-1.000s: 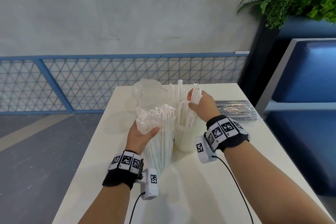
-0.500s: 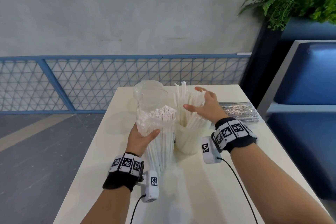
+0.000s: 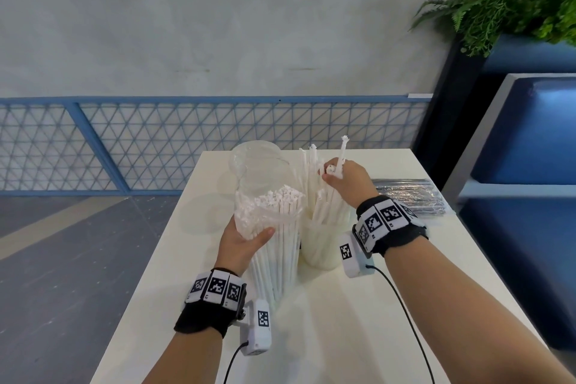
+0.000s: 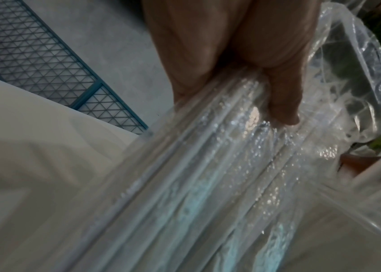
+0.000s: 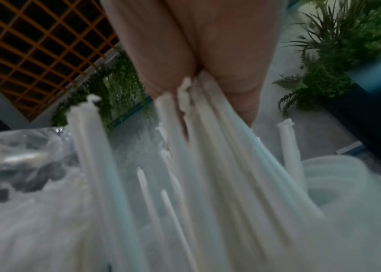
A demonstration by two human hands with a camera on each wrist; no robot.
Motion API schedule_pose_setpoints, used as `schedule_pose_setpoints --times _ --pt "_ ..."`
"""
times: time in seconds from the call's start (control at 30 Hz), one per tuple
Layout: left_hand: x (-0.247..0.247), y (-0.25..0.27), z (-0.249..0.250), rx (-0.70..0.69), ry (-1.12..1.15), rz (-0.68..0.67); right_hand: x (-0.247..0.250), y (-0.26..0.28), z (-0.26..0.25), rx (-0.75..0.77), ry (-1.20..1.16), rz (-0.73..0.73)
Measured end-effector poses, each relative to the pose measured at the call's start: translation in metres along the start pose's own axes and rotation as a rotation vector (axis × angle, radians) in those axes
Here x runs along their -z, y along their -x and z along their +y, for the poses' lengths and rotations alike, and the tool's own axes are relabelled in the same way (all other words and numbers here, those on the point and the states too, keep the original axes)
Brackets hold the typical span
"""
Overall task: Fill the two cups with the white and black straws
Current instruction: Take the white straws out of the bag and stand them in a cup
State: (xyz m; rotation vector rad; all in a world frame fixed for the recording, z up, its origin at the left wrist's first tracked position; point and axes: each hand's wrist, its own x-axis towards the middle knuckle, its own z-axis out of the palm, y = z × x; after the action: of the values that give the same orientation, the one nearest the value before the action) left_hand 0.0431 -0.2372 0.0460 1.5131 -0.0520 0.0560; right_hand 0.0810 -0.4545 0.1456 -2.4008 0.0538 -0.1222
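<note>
A clear plastic bag of white straws (image 3: 276, 227) stands upright on the white table (image 3: 343, 337). My left hand (image 3: 246, 243) grips it round the middle; in the left wrist view the fingers (image 4: 277, 88) curl over the bag (image 4: 208, 174). Right beside it a translucent cup (image 3: 324, 243) holds several white straws. My right hand (image 3: 338, 176) pinches a few of those straws (image 3: 343, 150) near their tops, above the cup; the right wrist view shows the straws (image 5: 208, 138) held between the fingers (image 5: 242, 95). A pack of black straws (image 3: 408, 196) lies at the table's right edge.
The bag's open top (image 3: 258, 165) balloons up behind the white straws. A blue mesh railing (image 3: 187, 140) runs behind the table. A blue bench (image 3: 530, 140) and a planter with ferns (image 3: 514, 3) stand to the right. The table's left edge drops to grey floor.
My right hand, spread open over the cup's straws half a second ago, has closed on a few of them, one now sticking up higher. The left hand still holds the bag.
</note>
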Motion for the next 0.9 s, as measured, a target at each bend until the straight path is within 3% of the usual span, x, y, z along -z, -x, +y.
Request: schedule_pose_setpoints --times 0.13,0.23,0.3,0.37,0.47,0.6,0.73,0.9 --pt "0.002 0.002 0.002 0.000 0.022 0.004 -0.002 0.003 0.000 0.019 -0.032 0.081" --pt "0.004 0.002 0.005 -0.002 0.033 0.010 -0.006 0.016 -0.011 0.194 -0.104 0.462" --pt "0.005 0.002 0.006 0.009 0.042 0.016 -0.012 0.032 -0.026 0.375 -0.201 0.574" --pt "0.006 0.001 0.007 0.014 0.013 0.037 -0.025 0.050 -0.040 0.473 -0.251 0.456" --pt "0.008 0.002 0.008 -0.003 -0.016 0.024 -0.051 0.062 -0.046 0.501 -0.216 0.247" --pt "0.013 0.008 0.008 0.014 0.035 -0.016 -0.067 0.061 -0.040 0.383 -0.119 0.045" --pt "0.019 0.010 0.007 0.025 0.033 -0.043 -0.066 0.059 -0.037 0.356 -0.112 -0.038" --pt "0.024 0.013 0.002 0.048 0.015 -0.049 -0.071 0.059 -0.024 0.210 -0.189 -0.172"
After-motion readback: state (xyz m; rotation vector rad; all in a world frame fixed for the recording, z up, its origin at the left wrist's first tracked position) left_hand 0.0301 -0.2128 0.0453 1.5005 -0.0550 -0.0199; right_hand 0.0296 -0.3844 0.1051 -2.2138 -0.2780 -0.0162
